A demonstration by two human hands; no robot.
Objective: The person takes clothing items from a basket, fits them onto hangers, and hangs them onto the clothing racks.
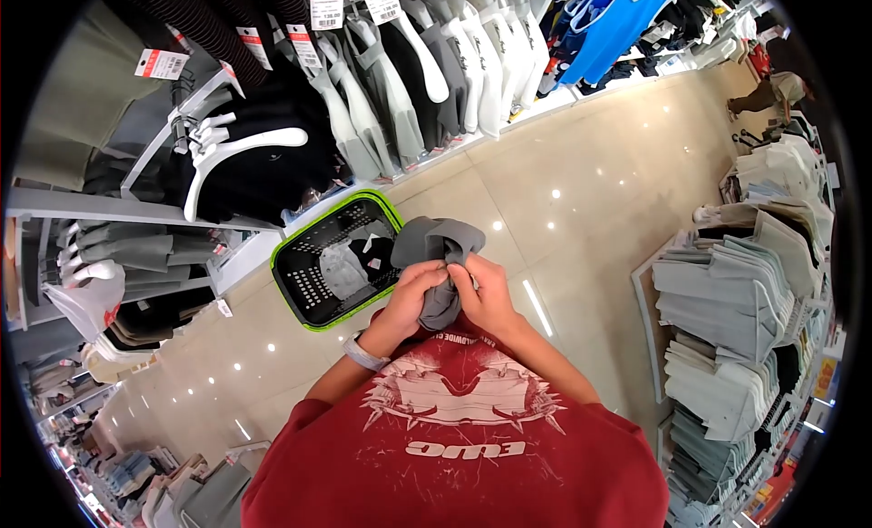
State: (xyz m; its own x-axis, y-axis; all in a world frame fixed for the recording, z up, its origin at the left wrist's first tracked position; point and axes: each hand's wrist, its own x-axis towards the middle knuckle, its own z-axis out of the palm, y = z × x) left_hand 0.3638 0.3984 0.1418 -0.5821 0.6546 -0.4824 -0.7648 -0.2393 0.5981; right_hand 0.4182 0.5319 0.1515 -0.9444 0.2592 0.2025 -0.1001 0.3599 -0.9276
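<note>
The left hand (416, 290) and right hand (484, 293) pinch a bunched gray garment (438, 242) between their fingers, in front of a red T-shirt (454, 437). Just beside the left hand, a green-rimmed black shopping basket (309, 287) with clothes inside stands on glossy beige floor tiles (536, 192) dotted with bright reflections. Beyond the hands runs a rack of hanging gray, black and white tops (490, 64); well to their right, pale garments (718, 292) hang in dense rows.

The garment (420, 241) is grey, the basket (296, 272) green-rimmed black.
</note>
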